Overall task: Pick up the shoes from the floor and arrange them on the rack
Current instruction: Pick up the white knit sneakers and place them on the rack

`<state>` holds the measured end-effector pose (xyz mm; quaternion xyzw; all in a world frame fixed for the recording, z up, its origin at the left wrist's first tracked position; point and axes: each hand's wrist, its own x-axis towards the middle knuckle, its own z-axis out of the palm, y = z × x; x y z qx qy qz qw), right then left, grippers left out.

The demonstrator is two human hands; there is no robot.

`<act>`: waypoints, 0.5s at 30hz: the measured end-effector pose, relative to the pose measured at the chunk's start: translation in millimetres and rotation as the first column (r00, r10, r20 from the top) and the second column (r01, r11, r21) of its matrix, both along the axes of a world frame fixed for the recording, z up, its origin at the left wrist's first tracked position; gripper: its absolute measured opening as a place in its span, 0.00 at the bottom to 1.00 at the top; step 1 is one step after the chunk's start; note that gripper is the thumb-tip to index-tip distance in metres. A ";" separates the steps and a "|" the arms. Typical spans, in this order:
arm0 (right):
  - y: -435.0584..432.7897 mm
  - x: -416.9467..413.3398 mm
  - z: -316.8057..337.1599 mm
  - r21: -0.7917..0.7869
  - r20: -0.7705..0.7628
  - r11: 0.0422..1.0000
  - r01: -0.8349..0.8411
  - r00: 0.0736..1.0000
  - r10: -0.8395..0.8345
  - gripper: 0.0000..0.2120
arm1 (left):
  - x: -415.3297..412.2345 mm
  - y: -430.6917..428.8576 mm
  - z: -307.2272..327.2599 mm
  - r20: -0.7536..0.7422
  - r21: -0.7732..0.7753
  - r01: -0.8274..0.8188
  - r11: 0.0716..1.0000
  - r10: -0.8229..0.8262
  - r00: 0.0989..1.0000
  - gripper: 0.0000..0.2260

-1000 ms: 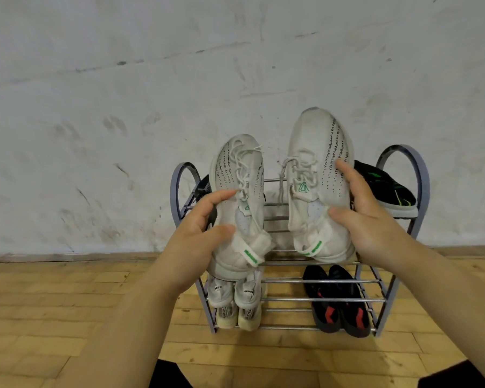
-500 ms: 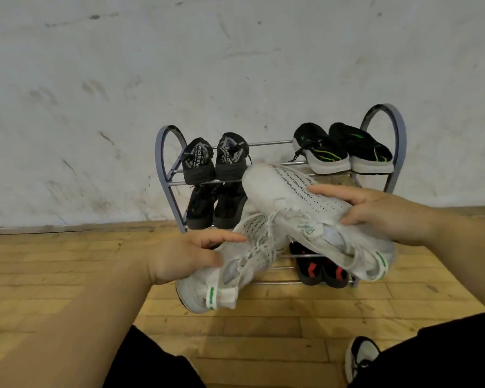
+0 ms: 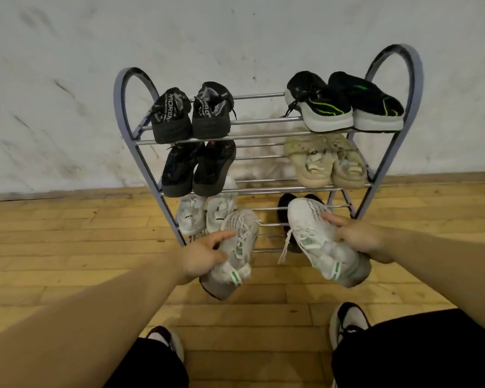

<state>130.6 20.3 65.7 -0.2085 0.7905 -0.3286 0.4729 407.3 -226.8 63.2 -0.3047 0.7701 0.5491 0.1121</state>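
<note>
My left hand (image 3: 205, 254) grips a white knit sneaker (image 3: 235, 247) by its side, toe pointing at the rack. My right hand (image 3: 359, 238) grips the matching white sneaker (image 3: 314, 236), its lace hanging loose. Both shoes hover low in front of the bottom shelf of the grey metal rack (image 3: 263, 189). The top shelf holds two black pairs (image 3: 191, 113) (image 3: 345, 102). On the middle shelf sit a black pair (image 3: 199, 166) and a beige pair (image 3: 325, 161). The bottom shelf holds a white pair (image 3: 205, 211) and a dark pair (image 3: 284, 211), partly hidden behind the right-hand sneaker.
The rack stands against a scuffed white wall (image 3: 67, 79) on a wooden plank floor (image 3: 53, 247). My own feet in shoes (image 3: 347, 323) and dark trouser legs fill the bottom of the view.
Both hands have carried the white sneakers down from in front of the rack's top to low before the bottom shelf, and the shoes have moved apart. The view has tilted downward.
</note>
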 end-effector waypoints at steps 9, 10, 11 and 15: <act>-70.3 -40.9 -68.0 -0.267 0.107 0.852 0.450 0.892 -0.438 0.32 | -115.4 -5.7 -83.7 -0.265 0.109 -0.247 0.963 0.268 0.926 0.26; -81.0 -43.0 -74.6 -0.282 0.102 0.846 0.453 0.891 -0.443 0.31 | -126.9 -11.1 -89.0 -0.285 0.117 -0.264 0.957 0.287 0.915 0.26; -92.0 -45.1 -79.6 -0.298 0.093 0.843 0.449 0.892 -0.442 0.29 | -137.6 -16.3 -93.1 -0.305 0.130 -0.275 0.953 0.302 0.903 0.25; -123.7 -58.2 -100.8 -0.302 -0.007 0.859 0.414 0.900 -0.436 0.20 | -166.8 -33.4 -103.9 -0.307 0.069 -0.341 0.938 0.345 0.887 0.22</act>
